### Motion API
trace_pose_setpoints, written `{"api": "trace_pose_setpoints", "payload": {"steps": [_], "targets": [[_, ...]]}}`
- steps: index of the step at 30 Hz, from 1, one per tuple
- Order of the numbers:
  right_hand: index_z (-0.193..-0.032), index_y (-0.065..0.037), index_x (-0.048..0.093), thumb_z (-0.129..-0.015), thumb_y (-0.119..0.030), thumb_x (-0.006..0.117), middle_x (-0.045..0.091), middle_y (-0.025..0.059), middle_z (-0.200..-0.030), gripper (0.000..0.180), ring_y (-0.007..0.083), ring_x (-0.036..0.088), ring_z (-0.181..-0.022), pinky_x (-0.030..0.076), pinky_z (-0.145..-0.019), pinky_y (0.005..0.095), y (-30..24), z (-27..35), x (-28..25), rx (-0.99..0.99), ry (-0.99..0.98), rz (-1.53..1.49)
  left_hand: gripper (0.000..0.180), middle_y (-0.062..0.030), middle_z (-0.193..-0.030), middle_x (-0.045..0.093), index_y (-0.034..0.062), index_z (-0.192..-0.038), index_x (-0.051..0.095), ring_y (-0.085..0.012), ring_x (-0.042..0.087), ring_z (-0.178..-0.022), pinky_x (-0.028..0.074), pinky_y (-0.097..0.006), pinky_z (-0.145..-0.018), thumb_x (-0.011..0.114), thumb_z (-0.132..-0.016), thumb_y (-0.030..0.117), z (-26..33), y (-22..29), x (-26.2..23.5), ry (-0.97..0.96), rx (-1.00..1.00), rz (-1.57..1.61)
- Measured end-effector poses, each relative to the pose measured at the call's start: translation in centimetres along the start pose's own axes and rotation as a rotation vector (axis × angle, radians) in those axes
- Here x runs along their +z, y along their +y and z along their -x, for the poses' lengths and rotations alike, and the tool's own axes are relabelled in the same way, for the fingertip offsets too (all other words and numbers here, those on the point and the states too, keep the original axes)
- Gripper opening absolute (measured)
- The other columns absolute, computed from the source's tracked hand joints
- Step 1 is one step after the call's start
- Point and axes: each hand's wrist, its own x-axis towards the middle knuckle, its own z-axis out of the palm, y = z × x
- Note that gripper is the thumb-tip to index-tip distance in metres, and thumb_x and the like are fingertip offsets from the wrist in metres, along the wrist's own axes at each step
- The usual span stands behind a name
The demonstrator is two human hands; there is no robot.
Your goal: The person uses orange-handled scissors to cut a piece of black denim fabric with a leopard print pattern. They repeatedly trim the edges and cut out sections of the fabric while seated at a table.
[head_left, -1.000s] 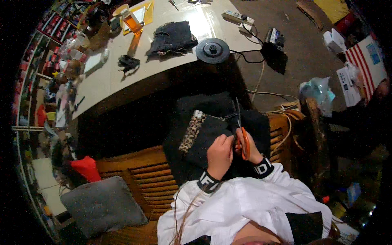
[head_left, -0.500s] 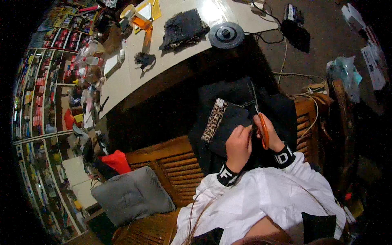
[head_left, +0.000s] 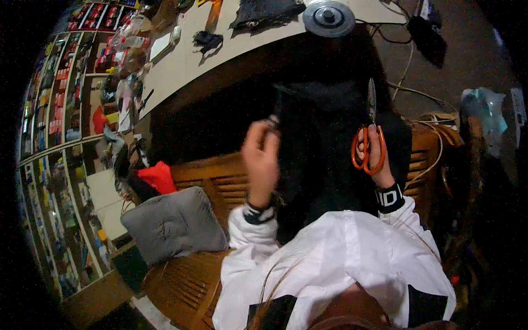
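Observation:
My right hand holds a pair of scissors by their orange handles. The blades point away from me, and their tips look nearly together. Black cloth lies spread over my lap and hangs toward the dark table front. At its left edge my left hand is raised, slightly blurred, with thumb and fingers pinched on what looks like a dark edge of this cloth. A small pale bit shows at those fingertips; its kind is unclear.
A pale table ahead carries a frayed dark cloth piece, a black scrap and a round grey metal disc. A grey cushion rests on the wooden bench at left. Shelves stand far left; cables trail at right.
My left hand has moved left, away from the scissors, and the cloth has shifted with it. The leopard-print strip is out of sight. The scissors have turned more upright and moved slightly right.

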Motion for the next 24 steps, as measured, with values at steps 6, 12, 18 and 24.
{"api": "trace_pose_setpoints", "payload": {"steps": [6, 12, 18, 24], "targets": [[-0.081, -0.010, 0.049, -0.093, -0.032, 0.051, 0.044, -0.0031, -0.060, 0.025, 0.0050, 0.042, -0.050, 0.034, -0.044, 0.0198, 3.1, 0.5, 0.0, -0.003, -0.180, 0.161, 0.042, -0.0098, -0.117, 0.057, -0.0010, -0.127, 0.044, -0.0200, 0.057, -0.104, 0.044, -0.032, -0.091, 0.052, -0.093, 0.022, -8.2, 3.7, -6.6, 0.021, -0.308, 0.661], [-0.078, -0.005, 0.050, -0.088, -0.028, 0.058, 0.049, 0.0008, -0.064, 0.026, 0.0096, 0.044, -0.055, 0.038, -0.051, 0.0260, 4.3, 0.1, -1.0, -0.187, -0.184, 0.533, 0.031, -0.0104, -0.113, 0.060, 0.0005, -0.118, 0.052, -0.0197, 0.059, -0.100, 0.047, -0.032, -0.087, 0.048, -0.094, 0.021, -14.7, 7.8, -6.2, -0.143, -0.132, 0.600], [-0.079, -0.004, 0.051, -0.084, -0.019, 0.063, 0.051, 0.0033, -0.064, 0.020, 0.0109, 0.046, -0.057, 0.041, -0.055, 0.0273, 3.3, -0.3, -0.9, -0.118, -0.109, 0.581, 0.037, -0.0107, -0.118, 0.058, 0.0002, -0.121, 0.053, -0.0187, 0.055, -0.107, 0.043, -0.032, -0.093, 0.044, -0.096, 0.026, -23.4, 12.4, -2.9, -0.141, -0.080, 0.403], [-0.079, -0.004, 0.051, -0.080, -0.016, 0.066, 0.051, 0.0045, -0.062, 0.019, 0.0121, 0.047, -0.055, 0.042, -0.055, 0.0281, 2.9, -0.1, 0.0, -0.115, -0.143, 0.604, 0.037, -0.0138, -0.121, 0.055, -0.0020, -0.122, 0.051, -0.0242, 0.050, -0.113, 0.041, -0.035, -0.095, 0.044, -0.094, 0.020, -36.8, 6.3, -4.3, -0.224, 0.388, 0.203]]}}
